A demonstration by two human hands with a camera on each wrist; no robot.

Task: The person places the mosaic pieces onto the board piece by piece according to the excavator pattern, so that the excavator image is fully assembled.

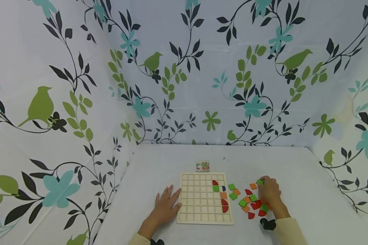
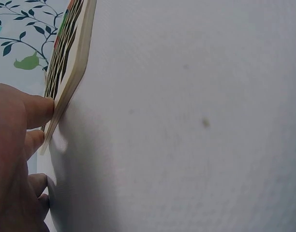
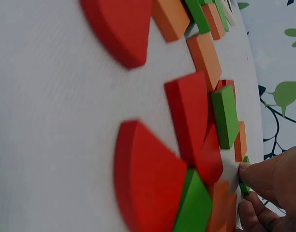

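My left hand point(image 1: 166, 208) rests with spread fingers at the left edge of a wooden grid board point(image 1: 199, 219); in the left wrist view two fingertips touch the board's edge point(image 2: 73, 82). To the right of the pile, my right hand point(image 1: 270, 192) pinches a green square tile point(image 1: 259, 182) between thumb and fingers, seen also in the right wrist view as a green tile point(image 3: 245, 181). On the board's right side sit red quarter-round pieces point(image 1: 225, 202), a green square point(image 1: 216, 188), an orange square point(image 1: 223, 195) and a small blue piece point(image 1: 224, 188).
Loose red, green and orange pieces point(image 1: 251, 215) lie scattered between the board and my right hand, some overlapping. A small patterned card point(image 1: 202, 166) lies behind the board. The white tabletop point(image 1: 159, 163) meets printed cloth point(image 1: 184, 112) at the back and sides.
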